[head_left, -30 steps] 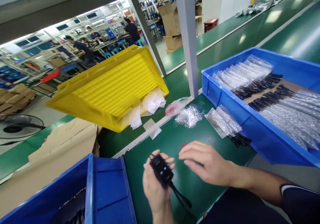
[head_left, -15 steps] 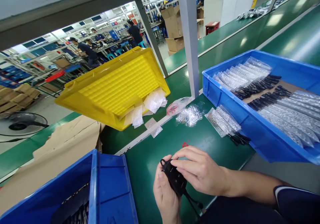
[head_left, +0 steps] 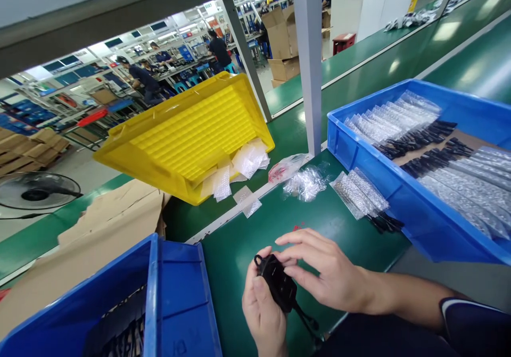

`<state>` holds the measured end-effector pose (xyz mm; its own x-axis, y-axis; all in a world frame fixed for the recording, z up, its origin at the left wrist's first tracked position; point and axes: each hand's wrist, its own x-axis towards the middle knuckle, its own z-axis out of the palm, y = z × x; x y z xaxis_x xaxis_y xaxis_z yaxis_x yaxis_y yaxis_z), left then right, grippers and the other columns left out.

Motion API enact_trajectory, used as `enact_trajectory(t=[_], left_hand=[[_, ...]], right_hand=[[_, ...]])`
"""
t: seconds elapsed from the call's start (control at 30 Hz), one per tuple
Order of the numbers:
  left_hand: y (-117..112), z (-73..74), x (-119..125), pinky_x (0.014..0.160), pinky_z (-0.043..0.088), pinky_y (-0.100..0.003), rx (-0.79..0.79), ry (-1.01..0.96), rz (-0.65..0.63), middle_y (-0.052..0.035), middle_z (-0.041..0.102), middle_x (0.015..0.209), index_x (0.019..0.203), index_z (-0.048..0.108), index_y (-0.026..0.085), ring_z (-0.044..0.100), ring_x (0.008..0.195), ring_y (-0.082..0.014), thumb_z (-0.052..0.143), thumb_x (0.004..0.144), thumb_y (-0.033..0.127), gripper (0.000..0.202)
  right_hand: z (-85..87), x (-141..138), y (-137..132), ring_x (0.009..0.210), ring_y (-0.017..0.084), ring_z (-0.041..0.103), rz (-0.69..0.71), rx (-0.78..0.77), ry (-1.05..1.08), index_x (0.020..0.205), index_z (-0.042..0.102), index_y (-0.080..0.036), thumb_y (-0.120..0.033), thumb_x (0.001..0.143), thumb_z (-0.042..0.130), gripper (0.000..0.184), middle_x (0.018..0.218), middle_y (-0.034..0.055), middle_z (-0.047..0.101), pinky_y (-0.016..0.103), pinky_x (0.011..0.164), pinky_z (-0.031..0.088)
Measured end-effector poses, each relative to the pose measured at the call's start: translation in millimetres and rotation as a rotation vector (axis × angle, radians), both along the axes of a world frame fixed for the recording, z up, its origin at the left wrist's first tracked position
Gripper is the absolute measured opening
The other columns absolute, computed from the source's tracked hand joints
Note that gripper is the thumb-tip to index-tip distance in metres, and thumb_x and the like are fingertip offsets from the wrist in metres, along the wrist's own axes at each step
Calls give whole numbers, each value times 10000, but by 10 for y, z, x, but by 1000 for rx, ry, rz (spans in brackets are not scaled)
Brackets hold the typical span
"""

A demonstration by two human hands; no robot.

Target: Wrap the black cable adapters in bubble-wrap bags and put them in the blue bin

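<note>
My left hand is closed around a small black box-shaped device, its thumb lying along the near side. The device has a loop at its upper end and a black cable hanging from its lower end. My right hand is beside it with the fingers apart, fingertips at the device's right edge; whether they press on it I cannot tell. Small red bits lie on the green table just beyond my right hand.
On the right, a blue bin holds rows of bubble-wrapped black-cabled items; several wrapped ones lie beside it. Clear plastic sits by a grey post. A tilted yellow tray stands behind. Another blue bin is at left.
My right hand's fingers have spread and drawn slightly back from the top of the device. My left hand still holds it, and the view has shifted a little.
</note>
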<state>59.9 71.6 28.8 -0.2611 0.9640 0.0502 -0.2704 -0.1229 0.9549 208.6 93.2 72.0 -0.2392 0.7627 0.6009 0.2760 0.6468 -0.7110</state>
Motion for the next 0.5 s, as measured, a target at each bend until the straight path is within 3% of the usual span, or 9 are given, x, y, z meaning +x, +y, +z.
enact_trajectory(t=[0.07,0.17,0.3,0.4,0.5], left_hand=[[-19,-63,-9,766,586,-280,2,42,-3,-86,720,1020,1120,662,191,697,916,-225,570,876,480,390],[-32,-121,-16,842,557,-249,30,115,7,-77,702,1091,1135,659,197,662,1013,-210,573,885,450,366],[24,-30,5,772,578,-235,22,117,32,-63,715,989,1103,660,195,693,904,-182,568,889,463,355],[109,111,-7,643,604,-259,-24,39,119,-42,708,842,1035,656,186,715,757,-184,566,871,522,385],[178,194,-66,570,606,-266,-60,-3,225,-28,693,759,964,654,167,718,686,-196,624,803,579,444]], right_hand=[[-21,-19,55,1037,204,580,-44,-11,-19,945,609,-159,-159,934,524,86,1069,114,631,380,913,497],[-21,-54,75,1077,213,539,-19,-15,-70,867,562,-173,-142,954,461,137,1026,107,595,381,894,490],[18,-13,100,1058,212,516,21,68,-66,859,518,-167,-102,930,419,138,1002,113,557,370,888,481],[-63,147,363,1041,222,515,-220,143,-96,849,525,-166,-127,915,443,113,1012,116,546,388,902,462],[-352,376,885,1114,266,476,-567,43,-375,815,582,-149,-156,903,475,138,1112,154,542,419,977,416]])
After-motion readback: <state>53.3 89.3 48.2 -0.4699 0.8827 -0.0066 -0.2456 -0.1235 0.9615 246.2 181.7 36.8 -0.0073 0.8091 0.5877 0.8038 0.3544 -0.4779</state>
